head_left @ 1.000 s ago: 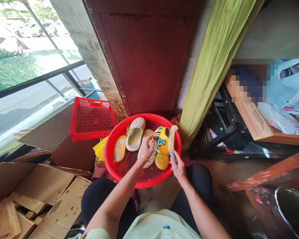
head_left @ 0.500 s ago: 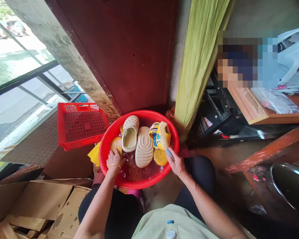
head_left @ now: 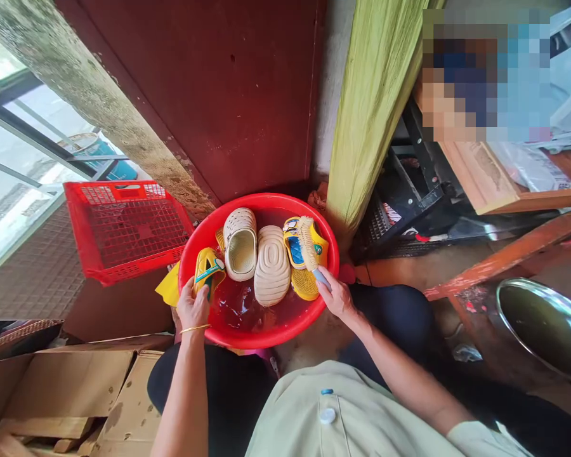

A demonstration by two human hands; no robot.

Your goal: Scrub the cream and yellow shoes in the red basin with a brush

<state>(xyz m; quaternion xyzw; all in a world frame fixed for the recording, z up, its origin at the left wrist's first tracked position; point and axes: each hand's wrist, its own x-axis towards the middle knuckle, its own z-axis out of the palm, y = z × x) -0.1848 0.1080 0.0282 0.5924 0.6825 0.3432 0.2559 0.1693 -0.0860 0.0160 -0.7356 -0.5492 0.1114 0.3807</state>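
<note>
A round red basin [head_left: 266,339] holds water and several shoes. At its left rim my left hand [head_left: 193,307] grips a small yellow sandal [head_left: 204,265], its strap side facing up. My right hand [head_left: 335,297] is closed around the grey handle of a scrub brush [head_left: 307,244], bristles raised over the basin's right side. Behind the brush lies a yellow sandal with a blue insole [head_left: 294,251]; a yellow sole [head_left: 304,285] shows below it. In the middle are a beige clog [head_left: 241,247], opening up, and a beige clog sole-up [head_left: 271,266].
A red plastic crate [head_left: 128,231] stands left of the basin, above cardboard boxes [head_left: 71,381]. A maroon door [head_left: 209,95] and a yellow-green curtain [head_left: 361,127] are behind. At right are a wooden table [head_left: 485,184] and a metal pot [head_left: 542,330].
My left hand has lifted the left yellow sandal toward the rim and turned it from sole-up to strap-up. The brush stays in my right hand. The view has shifted slightly.
</note>
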